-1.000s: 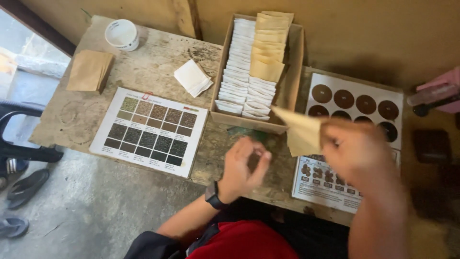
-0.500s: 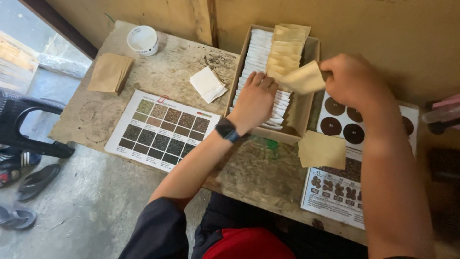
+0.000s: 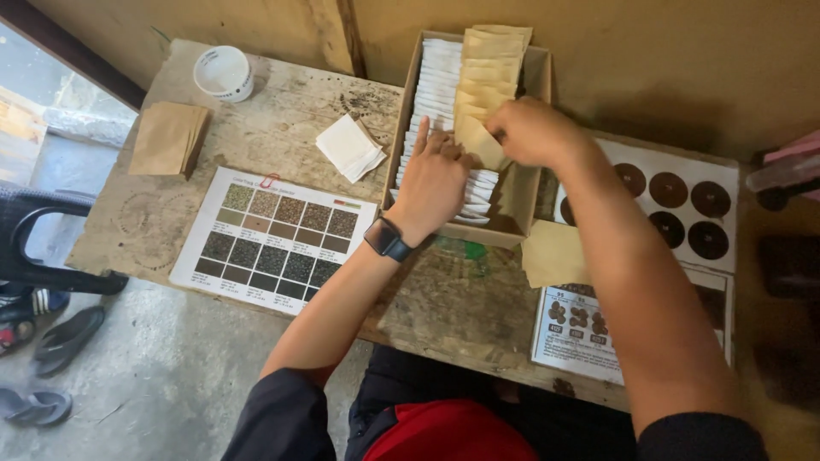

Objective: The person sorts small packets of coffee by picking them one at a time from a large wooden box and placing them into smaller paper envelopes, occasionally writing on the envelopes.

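An open cardboard box (image 3: 531, 81) stands on the worn wooden table (image 3: 290, 111), packed with a row of white packets (image 3: 436, 81) and a row of tan paper envelopes (image 3: 487, 68). My right hand (image 3: 534, 132) grips one tan envelope (image 3: 478, 141) at the near end of the tan row, inside the box. My left hand (image 3: 431, 179), with a dark watch on its wrist, rests flat on the white packets beside it. Another tan envelope (image 3: 553, 253) lies on the table just in front of the box.
A colour chart of dark swatches (image 3: 273, 239) lies front left. White packets (image 3: 348, 147), a stack of tan envelopes (image 3: 167, 138) and a white cup (image 3: 223, 73) sit further left. Sheets with brown discs (image 3: 675, 205) lie at right. Sandals (image 3: 64, 333) are on the floor.
Both hands moved from the table's front up into the box. My right hand carried a tan envelope to the tan row; my left hand came to rest on the white packets.
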